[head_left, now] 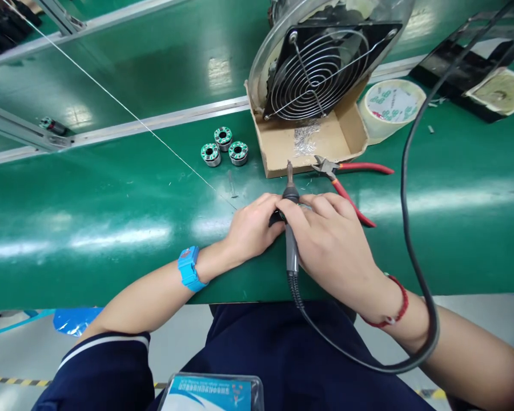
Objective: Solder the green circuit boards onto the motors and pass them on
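My right hand (332, 245) is closed round a soldering iron (292, 248), its thumb across the grip and its bare tip pointing away from me. Close beside it, my left hand (253, 225) is closed with its thumb and fingers on a small dark part (276, 217). Most of that part is covered by my fingers, and the fingertips of both hands meet around it. Red-handled cutters (328, 166) lie just beyond my right hand, jaws against the cardboard tray (278, 169). Past my left hand, three round metal pieces with green circuit boards (224, 137) stand grouped on the green bench.
A fan with a wire guard (314, 83) stands in the tray, behind wire clippings (306, 138). Tape (392, 108) sits to its right. The iron's black cable (406, 188) loops over my right forearm. A thin white strand (154, 134) crosses the left side.
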`<state>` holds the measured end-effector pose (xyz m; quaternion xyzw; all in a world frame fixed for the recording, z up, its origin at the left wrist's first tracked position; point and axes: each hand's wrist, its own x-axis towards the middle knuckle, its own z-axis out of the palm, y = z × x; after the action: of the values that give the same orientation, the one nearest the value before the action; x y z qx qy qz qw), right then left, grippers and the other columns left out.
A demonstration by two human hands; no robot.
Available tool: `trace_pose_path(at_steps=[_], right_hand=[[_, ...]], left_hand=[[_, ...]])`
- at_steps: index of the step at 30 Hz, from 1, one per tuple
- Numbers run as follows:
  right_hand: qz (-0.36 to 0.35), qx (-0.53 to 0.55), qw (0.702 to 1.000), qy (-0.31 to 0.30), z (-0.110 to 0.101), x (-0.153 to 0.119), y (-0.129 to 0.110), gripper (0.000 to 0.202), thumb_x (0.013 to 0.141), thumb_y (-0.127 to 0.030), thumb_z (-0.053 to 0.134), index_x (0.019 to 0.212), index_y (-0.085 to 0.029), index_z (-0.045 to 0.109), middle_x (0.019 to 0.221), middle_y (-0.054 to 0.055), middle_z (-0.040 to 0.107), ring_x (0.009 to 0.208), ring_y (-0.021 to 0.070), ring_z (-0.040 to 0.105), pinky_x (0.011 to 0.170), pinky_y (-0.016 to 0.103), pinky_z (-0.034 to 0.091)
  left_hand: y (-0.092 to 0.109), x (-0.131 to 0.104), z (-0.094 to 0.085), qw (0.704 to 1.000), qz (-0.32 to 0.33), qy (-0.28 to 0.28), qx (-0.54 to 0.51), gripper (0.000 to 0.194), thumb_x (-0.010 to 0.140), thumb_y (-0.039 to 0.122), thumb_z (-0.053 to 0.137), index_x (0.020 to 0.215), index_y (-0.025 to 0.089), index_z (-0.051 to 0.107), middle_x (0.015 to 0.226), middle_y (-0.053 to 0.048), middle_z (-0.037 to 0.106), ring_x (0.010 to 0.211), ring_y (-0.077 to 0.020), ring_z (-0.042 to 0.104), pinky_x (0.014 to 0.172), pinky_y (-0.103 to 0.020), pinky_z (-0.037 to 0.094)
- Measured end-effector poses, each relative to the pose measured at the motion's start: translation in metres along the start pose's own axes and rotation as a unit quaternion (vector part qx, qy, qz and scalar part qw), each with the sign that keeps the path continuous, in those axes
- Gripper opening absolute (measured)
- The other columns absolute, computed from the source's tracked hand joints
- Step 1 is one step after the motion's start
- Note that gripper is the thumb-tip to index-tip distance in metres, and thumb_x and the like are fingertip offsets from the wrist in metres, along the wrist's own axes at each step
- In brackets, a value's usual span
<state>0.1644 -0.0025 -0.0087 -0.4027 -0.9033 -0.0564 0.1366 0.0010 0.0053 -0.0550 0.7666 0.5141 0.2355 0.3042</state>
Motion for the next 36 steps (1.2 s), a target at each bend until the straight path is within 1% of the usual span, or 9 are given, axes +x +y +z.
trace_pose_path(at_steps=[7, 10, 13, 16, 20, 23, 26, 29, 36], right_hand=[[0.008, 0.078, 0.996, 0.034, 0.016, 0.000, 0.010, 0.033, 0.095, -0.012, 0.039, 0.120, -0.017, 0.060, 0.078, 0.005, 0.069, 0.082, 0.0224, 0.056, 0.094, 0.044, 0.041], [-0.014, 0.077, 0.997, 0.027, 0.010, 0.002, 0.011, 0.034, 0.093, -0.010, 0.042, 0.120, -0.016, 0.061, 0.080, 0.006, 0.071, 0.086, 0.0238, 0.059, 0.103, 0.049, 0.039], [-0.019, 0.077, 0.996, 0.032, 0.000, -0.003, 0.016, 0.032, 0.091, -0.012, 0.051, 0.121, -0.016, 0.061, 0.088, 0.007, 0.074, 0.091, 0.0245, 0.065, 0.105, 0.050, 0.040], [0.018, 0.120, 0.989, 0.081, -0.008, -0.014, 0.024, 0.039, 0.088, -0.015, 0.061, 0.128, -0.017, 0.059, 0.097, 0.008, 0.076, 0.086, 0.0210, 0.068, 0.095, 0.042, 0.050], [0.149, 0.272, 0.930, 0.199, -0.004, -0.039, 0.028, 0.043, 0.081, -0.016, 0.072, 0.121, -0.028, 0.067, 0.102, 0.006, 0.076, 0.081, 0.0199, 0.071, 0.073, 0.035, 0.056], [0.239, 0.361, 0.867, 0.246, 0.006, -0.057, 0.024, 0.033, 0.077, -0.018, 0.075, 0.109, -0.027, 0.074, 0.083, 0.003, 0.076, 0.063, 0.0189, 0.071, 0.054, 0.032, 0.053], [0.275, 0.405, 0.829, 0.270, 0.014, -0.066, 0.020, 0.025, 0.076, -0.019, 0.074, 0.100, -0.024, 0.075, 0.073, 0.002, 0.074, 0.054, 0.0186, 0.070, 0.044, 0.028, 0.052], [0.294, 0.427, 0.817, 0.253, 0.015, -0.068, 0.018, 0.022, 0.076, -0.018, 0.074, 0.097, -0.023, 0.075, 0.075, 0.003, 0.075, 0.053, 0.0188, 0.070, 0.043, 0.028, 0.054], [0.295, 0.425, 0.828, 0.219, 0.010, -0.066, 0.017, 0.019, 0.078, -0.018, 0.073, 0.097, -0.022, 0.074, 0.074, 0.002, 0.075, 0.054, 0.0166, 0.070, 0.045, 0.025, 0.055]], left_hand=[[-0.002, 0.002, 0.000, 0.999, -0.025, -0.019, 0.020, 0.017, 0.088, 0.011, 0.057, 0.104, 0.016, 0.058, 0.106, -0.007, 0.066, 0.101, -0.0238, 0.065, 0.084, -0.038, 0.055], [-0.001, 0.002, -0.002, 0.999, -0.025, -0.027, 0.016, 0.016, 0.090, 0.014, 0.056, 0.106, 0.016, 0.057, 0.108, -0.008, 0.065, 0.102, -0.0242, 0.064, 0.084, -0.038, 0.055], [-0.002, -0.003, -0.006, 0.999, -0.004, -0.023, -0.028, 0.030, 0.089, 0.016, 0.058, 0.119, 0.017, 0.052, 0.117, -0.009, 0.061, 0.108, -0.0231, 0.061, 0.084, -0.037, 0.054], [-0.006, -0.008, -0.009, 0.991, -0.023, 0.008, -0.130, 0.044, 0.084, 0.010, 0.054, 0.126, 0.018, 0.043, 0.111, -0.008, 0.057, 0.089, -0.0158, 0.059, 0.076, -0.031, 0.053], [-0.010, -0.009, -0.011, 0.971, -0.027, 0.079, -0.223, 0.031, 0.082, 0.003, 0.040, 0.107, 0.020, 0.046, 0.092, -0.001, 0.052, 0.076, -0.0113, 0.053, 0.072, -0.027, 0.049], [-0.007, -0.007, -0.014, 0.980, 0.026, 0.099, -0.172, 0.028, 0.081, 0.001, 0.039, 0.099, 0.020, 0.049, 0.090, -0.001, 0.054, 0.080, -0.0117, 0.053, 0.073, -0.028, 0.047], [-0.003, -0.006, -0.016, 0.989, 0.041, 0.095, -0.101, 0.031, 0.080, 0.000, 0.042, 0.103, 0.019, 0.050, 0.085, 0.000, 0.055, 0.076, -0.0117, 0.053, 0.070, -0.027, 0.046], [-0.002, -0.006, -0.015, 0.992, 0.039, 0.096, -0.070, 0.035, 0.080, 0.001, 0.043, 0.109, 0.019, 0.049, 0.083, 0.001, 0.056, 0.074, -0.0115, 0.054, 0.069, -0.027, 0.046], [-0.003, -0.005, -0.010, 0.992, 0.051, 0.104, -0.044, 0.035, 0.082, 0.002, 0.044, 0.113, 0.019, 0.047, 0.085, 0.000, 0.057, 0.076, -0.0118, 0.056, 0.070, -0.027, 0.047]])
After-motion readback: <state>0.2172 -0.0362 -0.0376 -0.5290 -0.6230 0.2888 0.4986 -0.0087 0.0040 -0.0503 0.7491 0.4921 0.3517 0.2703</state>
